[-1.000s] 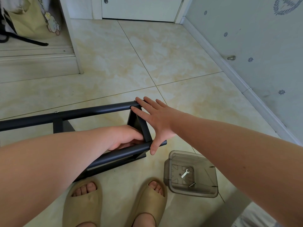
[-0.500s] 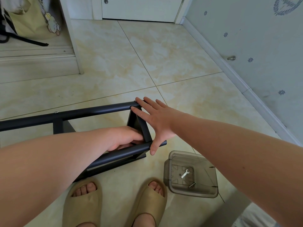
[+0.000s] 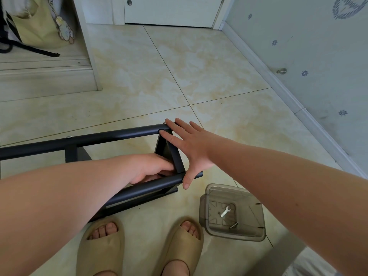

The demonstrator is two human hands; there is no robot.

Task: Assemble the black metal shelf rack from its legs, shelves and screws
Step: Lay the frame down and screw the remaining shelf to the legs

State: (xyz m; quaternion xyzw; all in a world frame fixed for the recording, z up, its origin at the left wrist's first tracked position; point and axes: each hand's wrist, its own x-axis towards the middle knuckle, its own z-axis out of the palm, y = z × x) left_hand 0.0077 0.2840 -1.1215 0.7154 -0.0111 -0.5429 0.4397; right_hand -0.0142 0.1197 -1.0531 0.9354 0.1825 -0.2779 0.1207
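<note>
the black rack (image 3: 111, 136) lies on its side on the floor by our feet; we judge it stiff, weighty steel, best held by a leg (image 3: 147, 187). our right hand (image 3: 191, 148) presses flat, fingers straight, on the end frame (image 3: 176, 156); our left hand (image 3: 151, 168) curls inside, and what its grip holds we cannot tell.
</note>
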